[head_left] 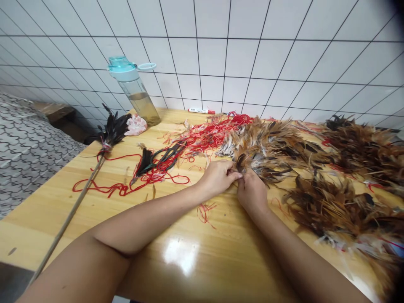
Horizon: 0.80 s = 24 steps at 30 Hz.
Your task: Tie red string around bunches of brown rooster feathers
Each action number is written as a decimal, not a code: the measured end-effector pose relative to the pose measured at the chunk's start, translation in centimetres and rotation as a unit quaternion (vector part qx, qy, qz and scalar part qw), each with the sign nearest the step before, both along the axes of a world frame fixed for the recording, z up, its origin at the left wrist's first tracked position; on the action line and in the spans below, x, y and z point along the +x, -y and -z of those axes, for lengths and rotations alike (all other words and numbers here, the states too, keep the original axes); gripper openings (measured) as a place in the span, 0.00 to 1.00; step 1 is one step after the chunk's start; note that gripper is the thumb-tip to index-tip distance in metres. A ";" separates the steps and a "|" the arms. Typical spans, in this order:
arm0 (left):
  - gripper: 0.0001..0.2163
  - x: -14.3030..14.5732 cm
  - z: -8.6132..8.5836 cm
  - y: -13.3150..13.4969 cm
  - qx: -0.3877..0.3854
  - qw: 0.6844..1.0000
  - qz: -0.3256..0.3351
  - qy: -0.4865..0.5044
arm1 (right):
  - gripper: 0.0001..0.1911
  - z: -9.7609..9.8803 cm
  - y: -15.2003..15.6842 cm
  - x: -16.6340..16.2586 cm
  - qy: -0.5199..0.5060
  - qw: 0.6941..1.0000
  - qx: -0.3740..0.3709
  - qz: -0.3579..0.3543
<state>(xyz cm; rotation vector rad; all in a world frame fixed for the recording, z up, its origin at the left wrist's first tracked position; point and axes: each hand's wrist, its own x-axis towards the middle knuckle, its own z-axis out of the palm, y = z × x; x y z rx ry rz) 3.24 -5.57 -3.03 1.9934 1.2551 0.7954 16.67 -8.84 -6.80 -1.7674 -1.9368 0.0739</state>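
My left hand (220, 177) and my right hand (251, 191) meet near the middle of the table, fingertips pinched close together. Brown feathers (242, 161) show right at the fingers, against the near edge of a loose pile of brown and grey feathers (268, 145); the pinched ends are hidden. To the left, a thin stick (74, 210) lies across the table edge with black feathers (112, 130) bound at its tip by red string. Dark-handled scissors (168, 156) rest among tangled red string (126, 188), beside a black feather tuft (145, 161).
More feather bunches lie on the right, one nearer (341, 206) and one farther (369, 147). A heap of red string (214, 132), a red-and-white marker (201, 111) and a water bottle (139, 94) stand or lie toward the tiled wall (211, 54). Patterned cloth (34, 151) is at left.
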 end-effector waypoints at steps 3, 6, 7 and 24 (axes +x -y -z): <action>0.05 -0.1 0.2 -0.2 0.004 1.000 0.006 0.015 | 0.12 -0.2 0.0 -0.1 0.002 1.000 0.002 -0.014; 0.07 -0.2 0.5 -0.5 -0.008 0.999 -0.001 0.034 | 0.12 -0.2 -0.1 0.0 -0.026 0.999 0.017 -0.037; 0.07 -0.2 0.7 -0.7 -0.017 0.999 -0.005 0.044 | 0.12 -0.1 -0.1 0.1 -0.042 0.998 0.023 -0.047; 0.12 -0.8 1.1 -2.2 -0.225 0.941 -0.010 0.251 | 0.13 -0.5 -1.3 0.8 -0.386 0.915 -0.069 -0.098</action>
